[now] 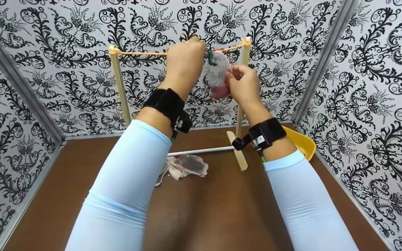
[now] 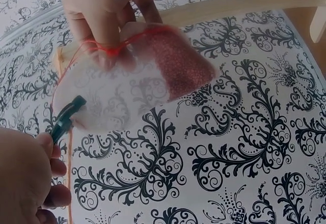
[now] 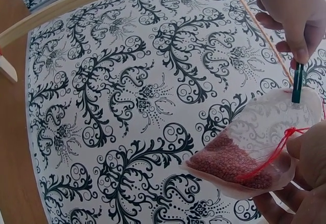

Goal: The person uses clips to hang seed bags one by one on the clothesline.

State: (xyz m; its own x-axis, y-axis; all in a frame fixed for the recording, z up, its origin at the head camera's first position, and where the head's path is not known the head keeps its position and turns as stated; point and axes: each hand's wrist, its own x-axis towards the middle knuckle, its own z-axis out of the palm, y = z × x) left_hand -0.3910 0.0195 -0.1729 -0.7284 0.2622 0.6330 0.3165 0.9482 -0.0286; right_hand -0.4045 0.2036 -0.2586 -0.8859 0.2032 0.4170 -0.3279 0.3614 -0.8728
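Note:
A sheer white mesh bag with small red grains in its bottom hangs at the orange cord, near the right post. My left hand pinches a dark green clothespin, whose tip lies over the bag's top edge at the cord. With thumb and fingers my right hand holds the side of the bag, where a red drawstring is gathered. In the right wrist view the grains lie slanted in the bag's lower end.
Two wooden posts carry the cord, with a white bar low between them. Another mesh bag with red string lies on the brown table. A yellow basket stands at the right, and patterned walls enclose the space.

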